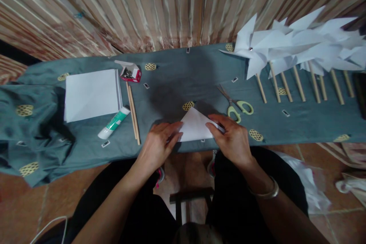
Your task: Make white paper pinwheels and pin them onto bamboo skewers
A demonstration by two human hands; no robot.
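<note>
A white sheet of paper (pixel 195 126), folded into a triangle with its peak pointing away from me, lies at the table's near edge. My left hand (pixel 160 141) pinches its left corner between thumb and fingers. At the opposite corner my right hand (pixel 232 135) grips the paper the same way; a silvery bangle circles that wrist. Just beyond the right hand are scissors (pixel 235 106) with light green handles, their blades slightly apart and pointing away to the left.
Left on the green tablecloth (pixel 183 80) are a paper stack (pixel 93 93), a glue tube (pixel 114 122), wooden sticks (pixel 133 116) and an opened red-and-white box (pixel 130 73) of small metal pieces. Several white paper pinwheels (pixel 259 45) on sticks lie at the right. A pleated curtain (pixel 177 7) hangs behind.
</note>
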